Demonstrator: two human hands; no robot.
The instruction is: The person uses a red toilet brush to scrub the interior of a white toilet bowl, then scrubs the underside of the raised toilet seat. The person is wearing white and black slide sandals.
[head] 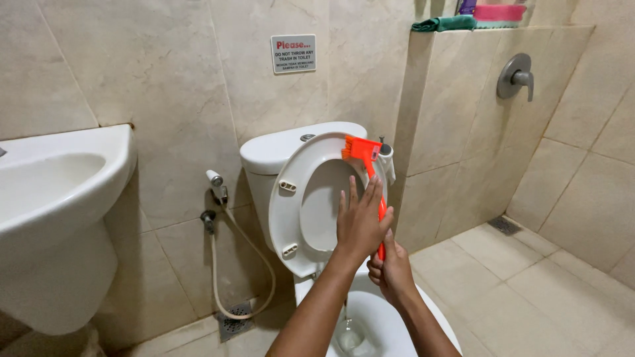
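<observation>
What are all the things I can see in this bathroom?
brush: one, orange, head against the top of the raised seat
seat: one, white, lifted upright against the tank
tank: one, white, behind the seat
bowl: one, white, bottom centre
sink: one, white, left
sprayer: one, white with a beige hose, on the wall left of the toilet
sign: one, grey, on the wall above the tank
cloths: folded, green and pink, on the ledge top right
shower handle: one, metal, right wall
left hand: flat on the seat
right hand: gripping the brush handle
</observation>
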